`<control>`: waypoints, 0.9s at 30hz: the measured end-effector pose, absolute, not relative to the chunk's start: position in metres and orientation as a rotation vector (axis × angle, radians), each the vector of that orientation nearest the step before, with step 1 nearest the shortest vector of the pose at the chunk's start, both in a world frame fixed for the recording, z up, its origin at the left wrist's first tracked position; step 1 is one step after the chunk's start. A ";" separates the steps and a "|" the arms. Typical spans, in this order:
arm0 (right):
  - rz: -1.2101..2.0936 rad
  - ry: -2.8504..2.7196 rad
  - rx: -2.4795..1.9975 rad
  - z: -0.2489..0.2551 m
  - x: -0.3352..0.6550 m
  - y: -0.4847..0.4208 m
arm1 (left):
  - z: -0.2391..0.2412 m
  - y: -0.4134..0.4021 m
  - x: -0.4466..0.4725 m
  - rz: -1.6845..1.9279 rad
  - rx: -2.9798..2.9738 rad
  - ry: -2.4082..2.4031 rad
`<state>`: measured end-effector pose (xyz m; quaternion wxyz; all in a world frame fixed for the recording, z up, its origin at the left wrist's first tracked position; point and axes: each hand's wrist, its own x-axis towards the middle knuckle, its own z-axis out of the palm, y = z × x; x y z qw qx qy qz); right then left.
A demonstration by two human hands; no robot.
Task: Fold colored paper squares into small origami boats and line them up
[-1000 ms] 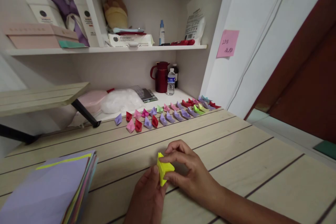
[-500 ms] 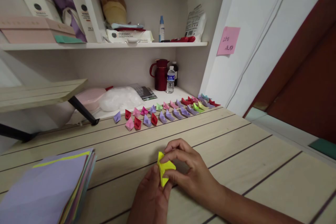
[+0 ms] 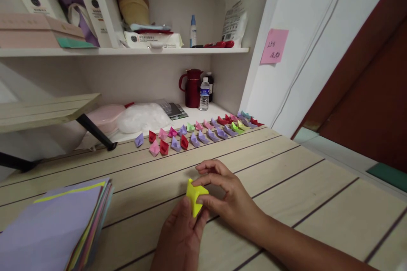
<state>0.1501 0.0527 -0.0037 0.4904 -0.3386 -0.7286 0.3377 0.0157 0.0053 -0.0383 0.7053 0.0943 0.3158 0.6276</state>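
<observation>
A small folded piece of yellow paper [image 3: 194, 197] is held above the wooden table [image 3: 140, 211], between both hands. My left hand [image 3: 182, 229] pinches its lower left side, thumb on the near face. From the right, my right hand [image 3: 224, 188] grips the paper's right part between thumb and fingers. The fold looks like a little boat shape, though the fingers cover part of it. Farther back, several origami paper boats [image 3: 194, 139] in purple, red, pink and green stand in two rows along the table's back edge.
A stack of coloured paper [image 3: 54, 224] lies at the left front. Behind the boats are a plastic bag [image 3: 143, 117], a dark red jug [image 3: 192, 89] and a water bottle [image 3: 204, 94]. A small raised wooden stand [image 3: 47, 112] with black legs rises at the left.
The yellow paper has turned slightly and shows a broader flat face. Both hands keep hold of it. The whole view has shifted a little.
</observation>
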 end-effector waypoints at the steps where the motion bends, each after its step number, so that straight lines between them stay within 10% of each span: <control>1: 0.820 -1.771 -0.836 -0.004 0.151 0.054 | -0.037 0.005 0.016 1.399 0.219 0.714; 27: 0.995 -1.804 -0.716 -0.006 0.155 0.055 | -0.028 0.002 0.009 1.304 0.315 0.704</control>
